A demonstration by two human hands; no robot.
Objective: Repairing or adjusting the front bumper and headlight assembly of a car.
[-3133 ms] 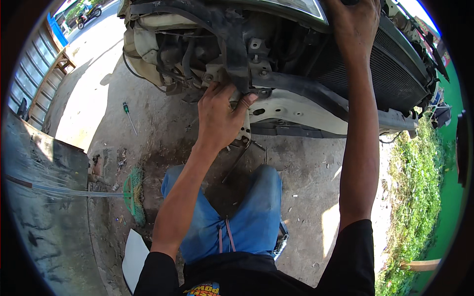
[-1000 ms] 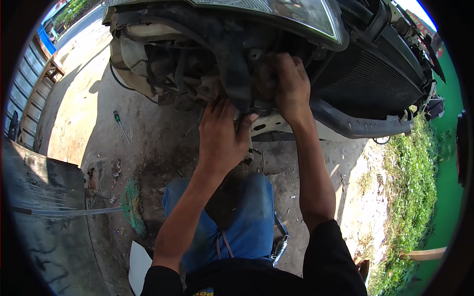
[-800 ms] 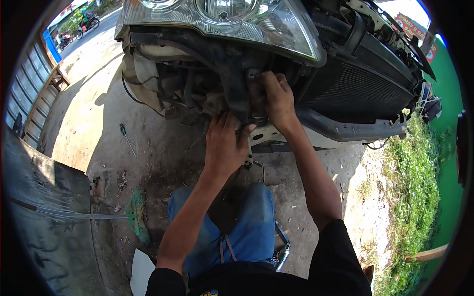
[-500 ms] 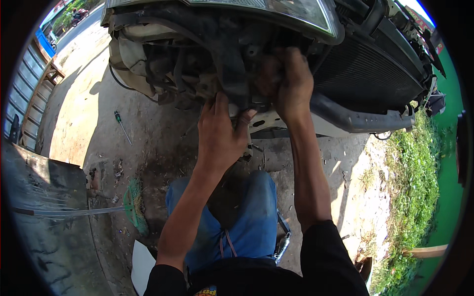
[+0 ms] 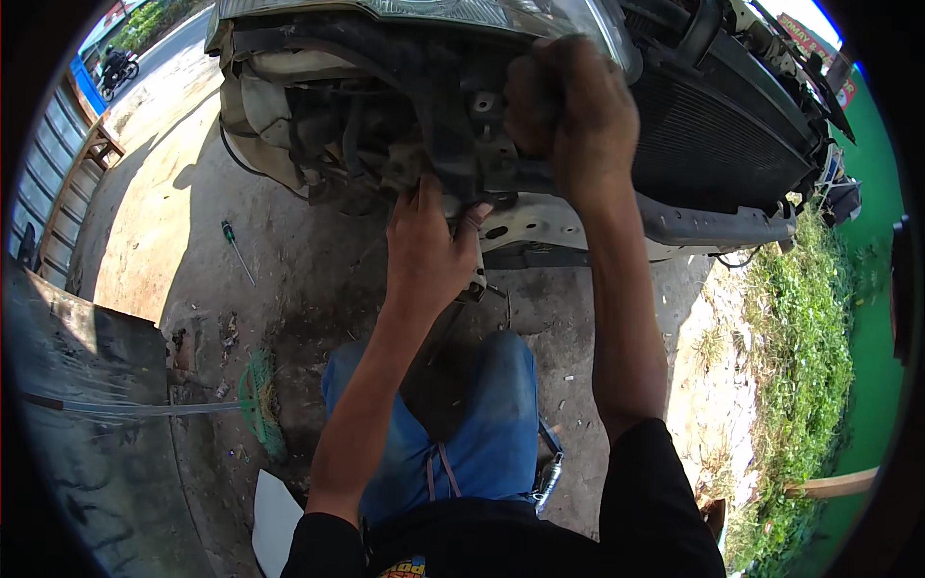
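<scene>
The front end of a car with its bumper cover off fills the top of the view. My left hand (image 5: pixel 431 249) is closed round the lower end of a dark bracket (image 5: pixel 453 144) under the headlight (image 5: pixel 462 12), thumb on the right, fingertips partly hidden behind. To its right, my right hand (image 5: pixel 583 120) is raised as a closed fist in front of the headlight's lower edge. Whatever that fist holds, if anything, is hidden. Just below it runs the pale metal crossbeam (image 5: pixel 540 223), with holes along it.
The radiator (image 5: pixel 723 130) stands right of my right hand. On the ground at left lies a green-handled screwdriver (image 5: pixel 237 249), with green netting (image 5: pixel 260 405) nearer me. A ratchet-like metal tool (image 5: pixel 549 477) lies beside my knee. A motorbike (image 5: pixel 118 72) is on the road.
My right hand has moved up and slightly right, out from beside the bracket, baring the metal there. My left hand keeps its grip. A motorbike appears closer on the road.
</scene>
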